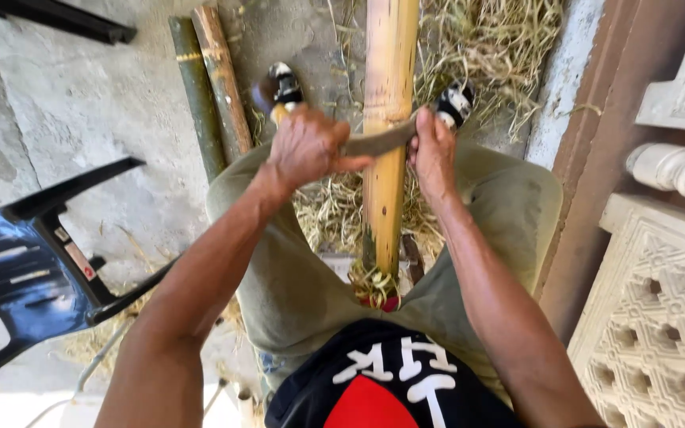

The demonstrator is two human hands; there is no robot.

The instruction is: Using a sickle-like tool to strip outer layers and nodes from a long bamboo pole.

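The left hand (307, 147) is clenched around the handle of a curved knife (378, 141), and the right hand (434, 150) grips the blade's far end. Between the two hands the blade lies across a tall yellow bamboo pole (386, 119) that stands between the person's knees. Beyond the left hand two darker bamboo pieces (212, 87) lie on the concrete floor (81, 103), with dry grass (493, 40) beyond the right hand.

Bamboo poles: we count three, one yellow pole (386, 127) upright between the knees, two darker ones (212, 87) lying together on the floor.
Blades: one curved knife (378, 141).
Hands: two, left (308, 148) and right (434, 152).
Chairs: one dark plastic chair (25, 269).
Shoes: we see two (283, 83).
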